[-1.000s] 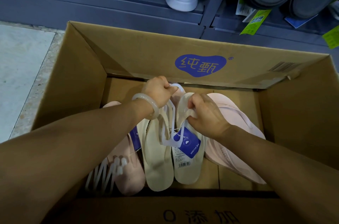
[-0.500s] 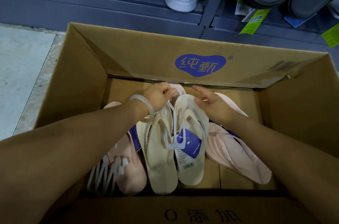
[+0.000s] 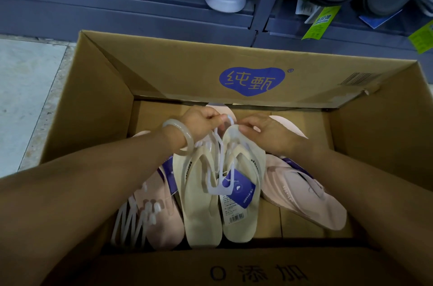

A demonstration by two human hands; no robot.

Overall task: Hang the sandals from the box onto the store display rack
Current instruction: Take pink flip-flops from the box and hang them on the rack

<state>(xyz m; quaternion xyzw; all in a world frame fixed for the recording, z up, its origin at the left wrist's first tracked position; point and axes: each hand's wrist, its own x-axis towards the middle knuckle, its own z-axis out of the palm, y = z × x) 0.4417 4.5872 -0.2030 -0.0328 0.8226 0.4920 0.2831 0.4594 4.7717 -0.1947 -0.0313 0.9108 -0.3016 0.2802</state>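
Head view. One open cardboard box (image 3: 98,107), printed with a blue heart-shaped logo (image 3: 251,80) on its far inner flap, holds two cream sandals (image 3: 203,203) lying side by side at its middle, soles down, toes toward the far wall. They are thong-style, pale cream, with small dark lettering along the straps. One translucent white plastic hanger (image 3: 219,163) threads through their straps, and one blue tag (image 3: 237,189) with a barcode label lies on the right-hand sandal. The left hand (image 3: 199,125), a pale bangle (image 3: 180,139) on its wrist, is curled around the hanger's hook above the sandals' toes. The right hand (image 3: 267,133) pinches the toe end of the right-hand sandal. Inside the box, one pink sandal (image 3: 302,194) lies right of the cream pair and another pink sandal (image 3: 161,213) left of it, beside a bundle of spare hangers (image 3: 131,222). Beyond the box stands the dark display rack (image 3: 164,18) carrying other footwear.
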